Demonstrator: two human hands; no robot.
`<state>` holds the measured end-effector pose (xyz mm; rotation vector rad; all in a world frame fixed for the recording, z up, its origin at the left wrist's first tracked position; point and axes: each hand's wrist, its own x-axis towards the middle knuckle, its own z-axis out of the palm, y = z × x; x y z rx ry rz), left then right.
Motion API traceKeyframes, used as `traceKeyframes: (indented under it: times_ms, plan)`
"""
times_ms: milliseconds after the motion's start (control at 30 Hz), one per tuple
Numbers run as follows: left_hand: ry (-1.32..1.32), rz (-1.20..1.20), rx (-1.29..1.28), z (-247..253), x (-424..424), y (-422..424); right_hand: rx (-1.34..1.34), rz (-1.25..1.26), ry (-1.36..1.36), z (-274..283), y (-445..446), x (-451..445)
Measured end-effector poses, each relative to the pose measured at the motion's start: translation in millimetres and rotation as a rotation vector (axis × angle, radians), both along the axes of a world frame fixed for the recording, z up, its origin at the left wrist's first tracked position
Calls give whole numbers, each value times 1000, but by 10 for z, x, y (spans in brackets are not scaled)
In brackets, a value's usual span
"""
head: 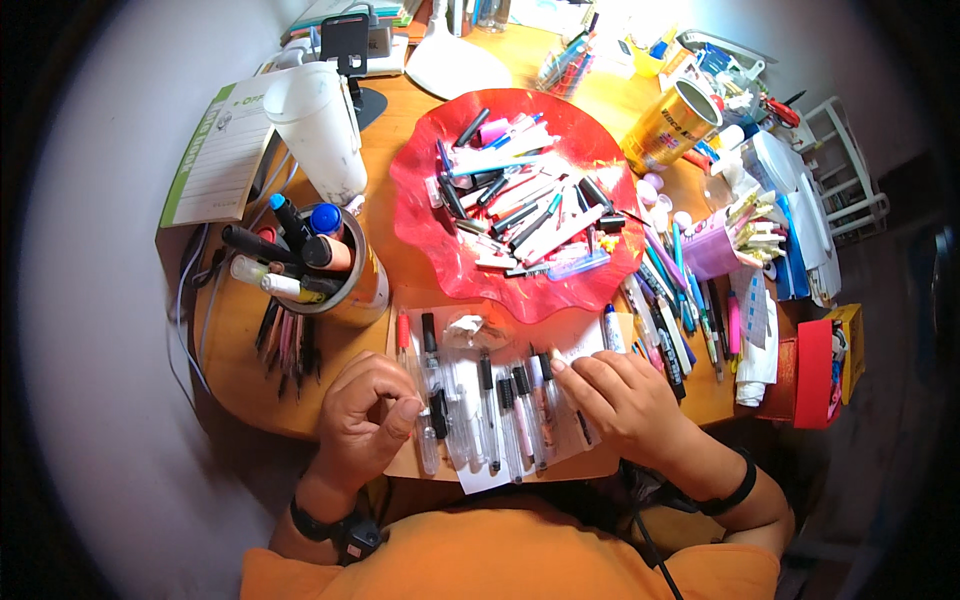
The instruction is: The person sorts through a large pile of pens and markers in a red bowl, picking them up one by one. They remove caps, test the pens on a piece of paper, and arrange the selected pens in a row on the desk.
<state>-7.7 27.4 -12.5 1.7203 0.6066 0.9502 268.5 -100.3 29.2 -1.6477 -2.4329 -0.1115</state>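
Observation:
On sheets of white paper (pixel 480 480) before me lies a row of clear-barrelled pens and pen caps (pixel 489 412), most with black caps. My left hand (pixel 371 420) is raised over the row's left end, fingers curled and thumb extended; whether it holds something small cannot be told. My right hand (pixel 619 390) reaches over the right end of the row, its fingertips close to a black-capped pen (pixel 547 367); its grip is unclear. A crumpled white tissue (pixel 465 328) lies above the pens. Beyond it stands a red wavy-rimmed bowl (pixel 420 240) filled with pens, markers and caps.
Left are a round can of markers (pixel 367 281), a white lidded container (pixel 322 135) and a notebook (pixel 217 150). Loose pens (pixel 667 322), a purple holder (pixel 709 247), a gold can (pixel 664 131) and a red box (pixel 814 375) crowd the right. A white lamp base (pixel 457 64) stands behind.

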Motion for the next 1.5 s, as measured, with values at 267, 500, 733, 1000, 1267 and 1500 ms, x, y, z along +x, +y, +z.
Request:
traceKeyframes:
  times_ms: [267,500,733,1000,1267,1500]
  plan:
    - [-49,-73,-163,1,-63,70,71,-99,4,664,948,185]
    - [-78,-113,-173,18,-53,99,-50,-47,-152,416,2047,310]
    - [-89,-145,-220,37,-68,133,-2,-80,-187,122,2202,388]
    - [-57,-155,-216,61,-53,148,-239,-91,-130,238,2063,544]
    - [-48,-134,-213,34,-61,120,-425,-314,450,475,1910,619]
    - [-54,-115,-168,36,-26,115,-634,-272,1213,416,1807,824]
